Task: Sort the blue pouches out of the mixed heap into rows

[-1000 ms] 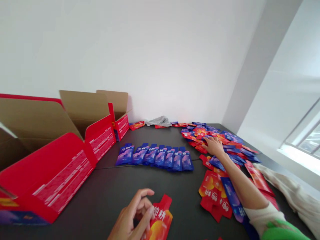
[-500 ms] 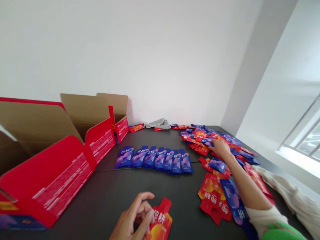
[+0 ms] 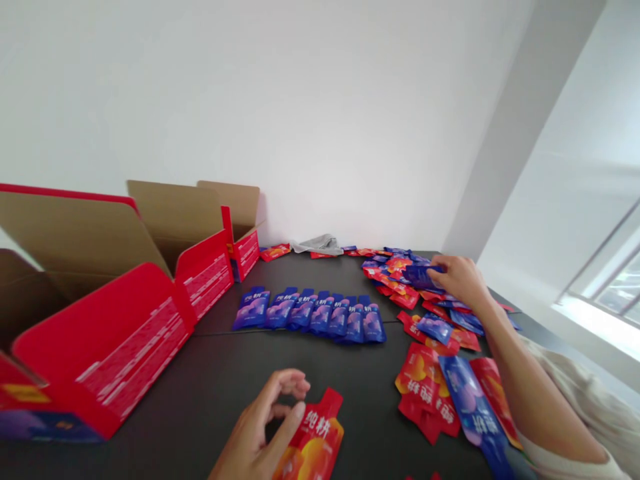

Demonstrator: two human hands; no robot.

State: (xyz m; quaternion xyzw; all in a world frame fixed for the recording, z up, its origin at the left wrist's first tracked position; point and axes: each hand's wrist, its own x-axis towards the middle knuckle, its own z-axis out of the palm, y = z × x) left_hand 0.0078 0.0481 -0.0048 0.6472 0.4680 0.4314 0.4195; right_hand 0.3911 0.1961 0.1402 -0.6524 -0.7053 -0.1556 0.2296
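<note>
Up off the mixed pile (image 3: 400, 293) since the earlier frame comes the right hand (image 3: 463, 279), pinching a blue pouch (image 3: 420, 276). With twelve straight ahead of the wearer, open red boxes (image 3: 145, 340) stand on the table (image 3: 220, 380) at ten to eleven o'clock. Near the wearer, just short of twelve, the left hand (image 3: 260, 423) is loosely curled, its thumb over the edge of a red pouch (image 3: 313, 443); whether it grips that pouch I cannot tell. Beyond, around twelve, lies a row of blue pouches (image 3: 320, 313), most overlapping. Red pouches (image 3: 420, 380) lie fanned at one to two o'clock, nearer than the pile, which sits at one with the right hand over it.

The step in hand looks like picking and sorting pouches by colour. The next move probably calls for drawing the held pouch clear without dragging its neighbours, then laying it at the row's right end, neck aligned.
</note>
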